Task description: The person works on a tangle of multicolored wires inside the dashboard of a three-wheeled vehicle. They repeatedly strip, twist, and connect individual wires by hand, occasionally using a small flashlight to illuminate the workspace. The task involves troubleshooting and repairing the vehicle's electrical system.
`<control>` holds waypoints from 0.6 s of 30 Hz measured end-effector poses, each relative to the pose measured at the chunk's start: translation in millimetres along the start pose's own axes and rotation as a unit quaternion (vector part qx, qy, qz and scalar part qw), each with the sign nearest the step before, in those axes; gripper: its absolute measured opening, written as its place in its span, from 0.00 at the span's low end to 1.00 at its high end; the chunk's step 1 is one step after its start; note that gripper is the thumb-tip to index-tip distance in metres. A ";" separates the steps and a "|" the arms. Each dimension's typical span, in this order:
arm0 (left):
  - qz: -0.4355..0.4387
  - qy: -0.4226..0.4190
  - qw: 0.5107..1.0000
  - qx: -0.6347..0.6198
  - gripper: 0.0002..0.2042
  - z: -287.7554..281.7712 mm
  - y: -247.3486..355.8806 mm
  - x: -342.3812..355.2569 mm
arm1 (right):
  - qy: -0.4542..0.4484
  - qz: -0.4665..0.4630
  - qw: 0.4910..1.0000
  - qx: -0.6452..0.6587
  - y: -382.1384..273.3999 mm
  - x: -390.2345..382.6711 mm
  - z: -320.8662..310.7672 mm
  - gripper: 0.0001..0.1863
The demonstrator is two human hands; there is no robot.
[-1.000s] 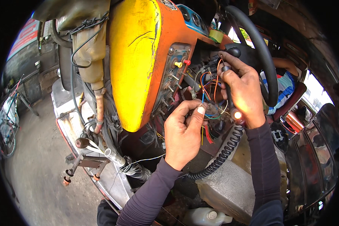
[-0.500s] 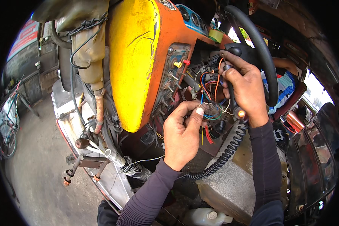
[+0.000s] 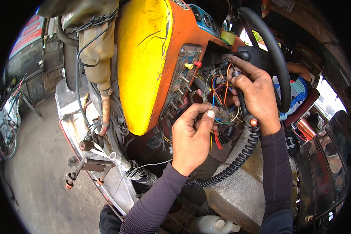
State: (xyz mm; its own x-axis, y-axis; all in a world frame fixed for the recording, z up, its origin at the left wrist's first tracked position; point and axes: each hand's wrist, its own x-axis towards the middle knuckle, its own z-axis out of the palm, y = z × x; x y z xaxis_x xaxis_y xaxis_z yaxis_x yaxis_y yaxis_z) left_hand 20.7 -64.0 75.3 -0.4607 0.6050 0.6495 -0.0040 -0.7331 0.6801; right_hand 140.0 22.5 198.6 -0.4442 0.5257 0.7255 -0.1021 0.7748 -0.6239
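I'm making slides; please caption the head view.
Left hand pinching thin wires, right hand gripping a black tool, beside a steering wheel.

The head view came from the left one of two wide fisheye cameras worn side by side on the person's head. It looked down and ahead, upright, over the forearms (image 3: pixel 154 203), which entered at the lower edge. The left hand (image 3: pixel 193 134) and right hand (image 3: pixel 257 95) lay close, around mid-frame; the steering wheel (image 3: pixel 283 74) stood just beyond. Its broad sweep reached the floor (image 3: pixel 46 163) and a distant bicycle (image 3: pixel 7 134) at far left, inside a dark, rounded rim.
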 end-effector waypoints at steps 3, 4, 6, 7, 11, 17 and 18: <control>0.005 -0.002 1.000 0.001 0.10 -0.2 0.7 -0.6 | 0.007 0.003 1.000 -0.005 -0.8 0.9 -2.9 0.27; 0.007 -0.001 1.000 -0.003 0.10 0.1 0.9 -0.5 | 0.019 -0.003 1.000 0.000 -0.9 1.5 -3.9 0.27; 0.006 0.001 1.000 -0.009 0.09 0.3 1.0 -0.9 | 0.017 0.011 0.999 0.029 -0.7 2.5 -4.7 0.28; 0.004 0.002 1.000 -0.011 0.09 0.4 0.9 -0.4 | 0.013 0.006 1.000 0.025 -0.7 2.3 -4.7 0.28; 0.007 0.006 1.000 -0.001 0.08 0.3 0.1 -1.1 | -0.019 0.009 1.000 0.016 -1.9 1.7 -4.5 0.27; 0.022 0.004 0.999 -0.030 0.08 2.7 -3.5 -0.4 | 0.002 0.003 1.000 -0.008 -6.0 -0.9 -4.5 0.29; 0.019 0.004 1.000 -0.020 0.08 2.5 -3.6 -0.3 | -0.004 0.014 1.000 -0.016 -6.2 -0.7 -4.5 0.29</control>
State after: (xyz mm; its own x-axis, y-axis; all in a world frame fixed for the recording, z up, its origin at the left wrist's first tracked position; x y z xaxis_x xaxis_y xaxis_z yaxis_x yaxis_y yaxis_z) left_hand 23.0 -60.8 73.5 -0.4689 0.5734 0.6719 -0.0222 -0.7681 0.6400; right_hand 144.9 19.0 203.3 -0.4528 0.5454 0.7053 -0.0614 0.7701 -0.6350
